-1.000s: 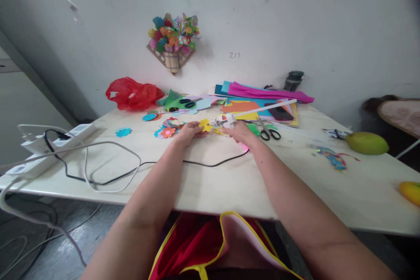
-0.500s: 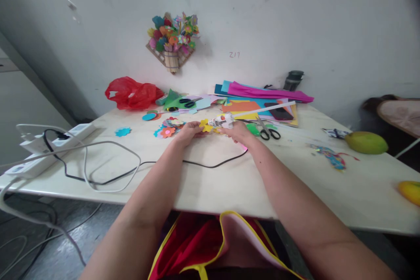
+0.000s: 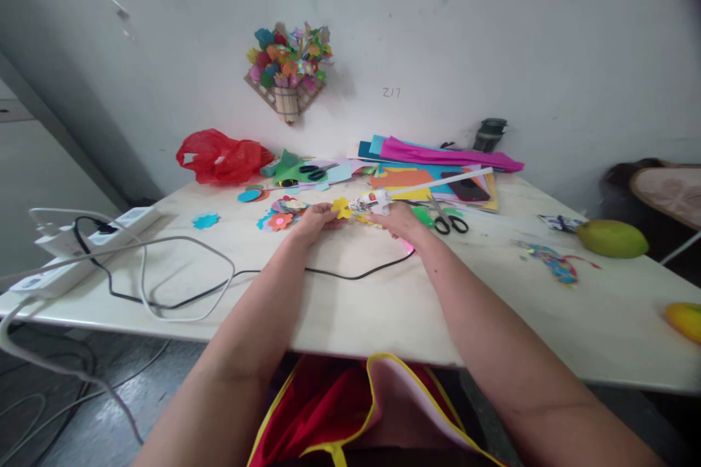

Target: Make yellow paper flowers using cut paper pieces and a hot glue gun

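My left hand (image 3: 316, 222) is closed, pinching a yellow paper flower (image 3: 342, 209) by its left edge. A white glue gun (image 3: 372, 201) is in the grip of my right hand (image 3: 399, 221), its nozzle end at the flower's right side. From the back of the glue gun a long white glue stick (image 3: 446, 181) sticks out to the right. A black cord (image 3: 355, 278) runs from beneath my right hand toward the left. Whether the nozzle touches the petal is too small to tell.
A pile of paper flowers (image 3: 280, 219) lies left of my hands. Scissors (image 3: 449, 221) rest to the right, with coloured sheets (image 3: 405, 179) behind. At left are a power strip (image 3: 85, 255) and loose cables. Two mangoes, one green (image 3: 612, 238), lie at far right.
Almost nothing has moved. The yellow flower has shifted very slightly left against the glue gun; both hands keep their grip.
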`<state>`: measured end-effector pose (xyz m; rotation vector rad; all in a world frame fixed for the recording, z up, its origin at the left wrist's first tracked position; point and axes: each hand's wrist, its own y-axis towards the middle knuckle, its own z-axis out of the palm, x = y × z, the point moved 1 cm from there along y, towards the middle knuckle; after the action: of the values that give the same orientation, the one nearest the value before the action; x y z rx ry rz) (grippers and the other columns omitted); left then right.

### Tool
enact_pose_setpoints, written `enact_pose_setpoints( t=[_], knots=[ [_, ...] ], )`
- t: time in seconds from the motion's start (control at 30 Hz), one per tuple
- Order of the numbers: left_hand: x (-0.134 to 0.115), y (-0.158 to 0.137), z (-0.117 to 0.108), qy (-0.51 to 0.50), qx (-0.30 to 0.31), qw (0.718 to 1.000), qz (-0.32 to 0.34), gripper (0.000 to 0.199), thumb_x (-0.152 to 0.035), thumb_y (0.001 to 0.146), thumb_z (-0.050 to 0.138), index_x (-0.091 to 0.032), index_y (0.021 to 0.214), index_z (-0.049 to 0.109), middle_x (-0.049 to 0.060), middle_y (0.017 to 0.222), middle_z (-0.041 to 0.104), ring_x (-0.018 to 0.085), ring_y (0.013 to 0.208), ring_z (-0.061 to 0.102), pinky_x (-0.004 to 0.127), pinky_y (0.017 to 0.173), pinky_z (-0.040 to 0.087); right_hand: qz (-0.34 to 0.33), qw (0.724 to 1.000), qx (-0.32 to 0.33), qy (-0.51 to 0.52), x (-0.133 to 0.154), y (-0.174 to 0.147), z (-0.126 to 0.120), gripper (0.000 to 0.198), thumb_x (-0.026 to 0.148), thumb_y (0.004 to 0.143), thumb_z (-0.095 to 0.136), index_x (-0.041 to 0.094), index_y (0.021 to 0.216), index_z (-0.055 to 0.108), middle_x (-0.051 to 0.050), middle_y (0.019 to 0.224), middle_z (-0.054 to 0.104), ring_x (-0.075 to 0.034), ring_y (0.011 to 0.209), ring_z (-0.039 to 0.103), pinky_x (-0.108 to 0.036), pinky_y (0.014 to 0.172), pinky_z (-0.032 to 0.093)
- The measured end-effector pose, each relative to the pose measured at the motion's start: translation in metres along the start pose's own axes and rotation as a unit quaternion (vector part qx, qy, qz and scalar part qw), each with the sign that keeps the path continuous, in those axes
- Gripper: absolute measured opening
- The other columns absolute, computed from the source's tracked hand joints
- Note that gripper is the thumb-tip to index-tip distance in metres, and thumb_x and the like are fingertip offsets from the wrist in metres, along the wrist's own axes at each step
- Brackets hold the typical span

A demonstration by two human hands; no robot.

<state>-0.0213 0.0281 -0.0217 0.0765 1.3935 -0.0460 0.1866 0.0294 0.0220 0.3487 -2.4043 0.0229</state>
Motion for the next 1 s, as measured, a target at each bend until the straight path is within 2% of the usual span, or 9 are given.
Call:
enact_pose_setpoints(
  t=[0.37,1.0],
  knots=[
    [0.002,0.001,-0.002,0.024,0.024,0.999,0.0,0.024,-0.022,0.066,0.07,-0.01,0.083,0.059,0.008,0.078,0.067,0.015,0.071,0.065,0.023,0.066,0.053,-0.016,1.0,-0.001,-0.001,-0.008,0.007,0.01,0.036,0.052,0.069,0.057,0.017,0.075,0.062,-0.004,0.064,0.062,-0.01,0.04,0.049,-0.02,0.039,0.039],
    [-0.002,-0.002,0.001,0.016,0.0,1.0,-0.008,0.02,-0.019,0.067,0.068,-0.01,0.083,0.059,0.008,0.075,0.067,0.016,0.071,0.065,0.023,0.066,0.053,-0.03,0.998,-0.019,-0.044,-0.008,0.008,0.006,0.036,0.051,0.068,0.056,0.016,0.075,0.064,-0.003,0.058,0.061,-0.011,0.042,0.051,-0.021,0.045,0.038]
  ],
)
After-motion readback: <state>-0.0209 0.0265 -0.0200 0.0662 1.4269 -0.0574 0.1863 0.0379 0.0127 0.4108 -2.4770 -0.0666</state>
